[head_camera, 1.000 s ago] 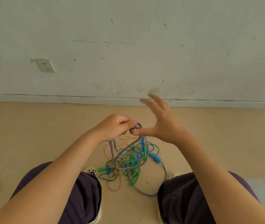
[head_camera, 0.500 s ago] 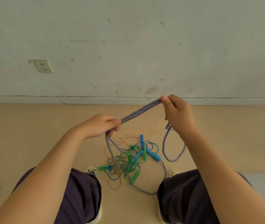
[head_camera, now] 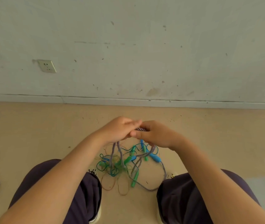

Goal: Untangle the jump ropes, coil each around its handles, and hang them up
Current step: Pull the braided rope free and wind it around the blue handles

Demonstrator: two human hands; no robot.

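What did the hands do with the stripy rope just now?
The right hand came back in to meet the left hand, folding the purple striped rope they grip into hanging loops. The tangled pile on the floor stayed put.

soft, even daylight with faint shadows, no glare; wide-angle bending at the edges, slight overall softness, forearms blurred close up.
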